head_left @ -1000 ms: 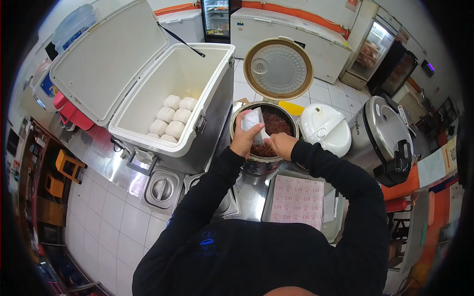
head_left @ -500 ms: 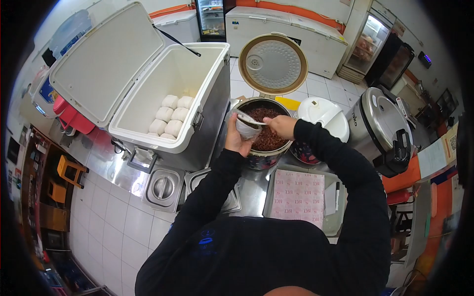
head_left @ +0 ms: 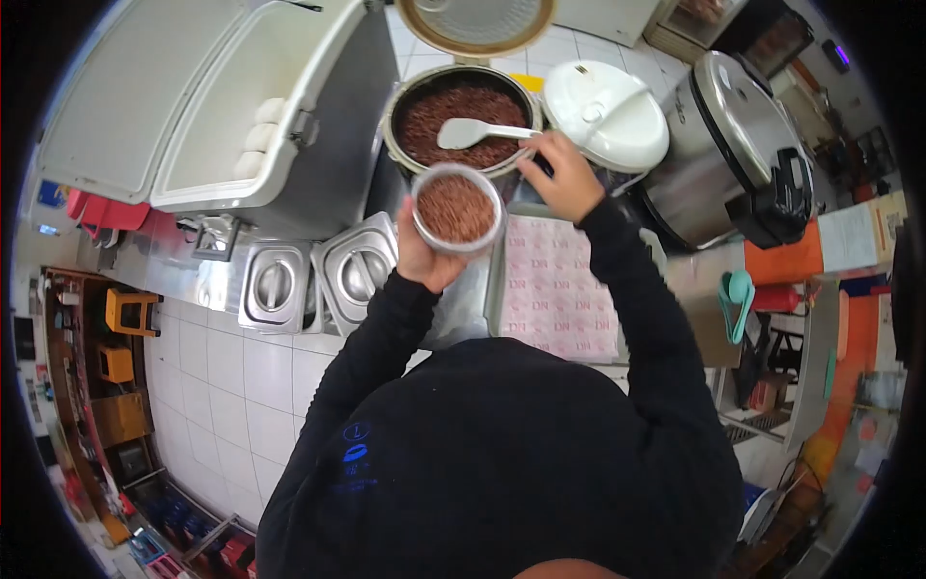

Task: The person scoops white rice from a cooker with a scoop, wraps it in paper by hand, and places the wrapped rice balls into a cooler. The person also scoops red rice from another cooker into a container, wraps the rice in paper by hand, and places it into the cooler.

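Note:
My left hand (head_left: 424,259) holds a clear plastic tub (head_left: 498,220) by its side, filled with reddish-brown rice (head_left: 454,207) and tilted towards me. Just behind it stands an open rice cooker (head_left: 390,135) with more of the dark red rice inside. A white rice paddle (head_left: 465,133) lies across that rice, its handle pointing right. My right hand (head_left: 567,179) is beside the handle's end, thumb and forefinger apart. Its fingertips look close to the handle, but seem not to grip it.
To the left, an open cooler box (head_left: 338,125) holds white wrapped packs (head_left: 258,145). Lidded steel pans (head_left: 273,282) sit nearby. Printed pink wrapping paper (head_left: 559,285) lies in a tray. A white-lidded pot (head_left: 608,111) and a large steel cooker (head_left: 733,145) stand right.
The tub has come away from over the cooker towards me, now showing its rice. The paddle has gone from the tub onto the cooker's rice, and my right hand has loosened. The view has tilted down.

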Action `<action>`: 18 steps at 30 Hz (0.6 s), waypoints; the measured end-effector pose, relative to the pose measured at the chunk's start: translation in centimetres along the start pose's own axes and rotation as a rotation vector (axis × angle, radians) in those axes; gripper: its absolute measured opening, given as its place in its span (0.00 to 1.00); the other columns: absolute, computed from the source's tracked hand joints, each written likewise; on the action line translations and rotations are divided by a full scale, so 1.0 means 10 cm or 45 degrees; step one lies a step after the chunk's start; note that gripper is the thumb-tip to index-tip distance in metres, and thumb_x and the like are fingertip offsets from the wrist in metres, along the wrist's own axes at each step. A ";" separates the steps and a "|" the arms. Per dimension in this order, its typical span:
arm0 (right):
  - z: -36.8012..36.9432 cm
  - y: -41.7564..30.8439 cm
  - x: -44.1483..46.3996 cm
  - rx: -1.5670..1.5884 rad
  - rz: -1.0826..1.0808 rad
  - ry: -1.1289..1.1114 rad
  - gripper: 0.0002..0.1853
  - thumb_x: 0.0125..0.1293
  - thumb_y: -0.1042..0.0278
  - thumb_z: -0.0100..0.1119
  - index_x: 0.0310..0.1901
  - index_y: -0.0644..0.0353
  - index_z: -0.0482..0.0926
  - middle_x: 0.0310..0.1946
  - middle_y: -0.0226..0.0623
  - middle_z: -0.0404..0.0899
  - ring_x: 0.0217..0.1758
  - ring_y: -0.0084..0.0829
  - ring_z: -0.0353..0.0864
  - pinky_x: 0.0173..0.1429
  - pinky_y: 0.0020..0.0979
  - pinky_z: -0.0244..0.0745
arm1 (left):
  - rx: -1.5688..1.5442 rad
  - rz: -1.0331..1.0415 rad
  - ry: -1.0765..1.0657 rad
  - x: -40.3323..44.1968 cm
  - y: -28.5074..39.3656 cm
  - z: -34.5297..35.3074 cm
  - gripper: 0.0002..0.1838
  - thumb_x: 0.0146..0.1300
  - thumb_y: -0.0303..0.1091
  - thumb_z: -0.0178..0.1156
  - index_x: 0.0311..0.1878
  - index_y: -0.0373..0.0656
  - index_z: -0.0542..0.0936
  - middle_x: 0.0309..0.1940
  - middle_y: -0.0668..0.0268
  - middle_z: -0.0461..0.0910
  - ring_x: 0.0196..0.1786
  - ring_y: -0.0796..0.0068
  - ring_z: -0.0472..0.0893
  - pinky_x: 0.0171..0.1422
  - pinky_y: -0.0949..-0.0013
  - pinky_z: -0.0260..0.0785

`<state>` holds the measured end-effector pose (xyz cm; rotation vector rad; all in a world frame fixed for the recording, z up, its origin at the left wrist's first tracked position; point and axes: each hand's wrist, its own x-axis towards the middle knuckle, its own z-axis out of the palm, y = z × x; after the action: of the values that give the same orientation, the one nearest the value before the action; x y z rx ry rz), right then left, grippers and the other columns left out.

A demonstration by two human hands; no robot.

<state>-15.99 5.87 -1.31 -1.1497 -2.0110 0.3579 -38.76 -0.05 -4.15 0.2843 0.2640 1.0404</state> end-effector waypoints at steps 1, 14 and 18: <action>-0.01 0.07 -0.31 0.060 -0.017 0.028 0.14 0.62 0.63 0.59 0.42 0.64 0.77 0.41 0.48 0.74 0.49 0.46 0.73 0.55 0.38 0.68 | 0.087 -0.089 0.020 -0.03 -0.16 -0.09 0.41 0.58 0.68 0.49 0.64 0.45 0.65 0.60 0.57 0.70 0.62 0.55 0.72 0.60 0.49 0.70; -0.09 1.00 -2.90 -0.068 0.499 -0.360 0.15 0.50 0.78 0.54 0.42 0.66 0.80 0.59 0.51 0.69 0.62 0.49 0.67 0.67 0.39 0.62 | 2.867 -0.023 -0.404 0.37 -2.18 -0.34 0.36 0.36 0.39 0.74 0.54 0.57 0.73 0.54 0.50 0.66 0.56 0.44 0.68 0.54 0.52 0.71; -0.16 1.06 -2.94 0.033 0.478 -0.363 0.17 0.50 0.80 0.53 0.44 0.66 0.79 0.59 0.51 0.69 0.63 0.49 0.67 0.67 0.38 0.63 | 2.892 -0.110 -0.395 0.39 -2.18 -0.30 0.36 0.34 0.38 0.74 0.53 0.57 0.74 0.54 0.51 0.66 0.55 0.45 0.69 0.54 0.52 0.71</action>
<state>0.11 -12.75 -20.67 -1.5326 -2.0135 0.7723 -20.34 -6.67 -14.93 2.3810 1.0756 0.1192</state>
